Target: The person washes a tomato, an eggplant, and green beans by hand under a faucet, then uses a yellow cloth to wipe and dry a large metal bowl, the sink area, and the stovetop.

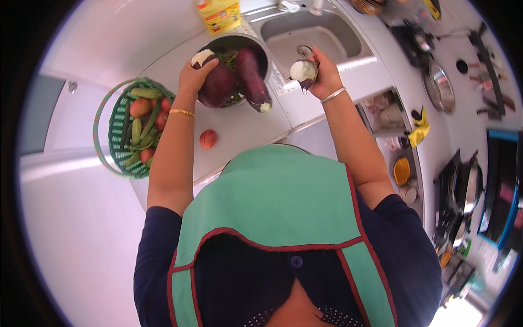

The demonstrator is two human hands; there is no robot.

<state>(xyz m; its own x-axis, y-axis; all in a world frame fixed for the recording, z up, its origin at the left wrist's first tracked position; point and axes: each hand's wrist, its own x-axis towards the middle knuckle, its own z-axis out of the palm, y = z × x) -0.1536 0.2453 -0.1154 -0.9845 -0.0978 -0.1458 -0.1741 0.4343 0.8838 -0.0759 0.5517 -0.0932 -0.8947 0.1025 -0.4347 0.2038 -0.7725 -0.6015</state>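
Well, glossy bulbous eggplant [219, 87] in left hand [195, 77]

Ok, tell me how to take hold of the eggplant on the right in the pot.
Hold the eggplant on the right around its body near the pale lower end, probably from the right: that end juts past the pot, while the other eggplant crowds its left side.
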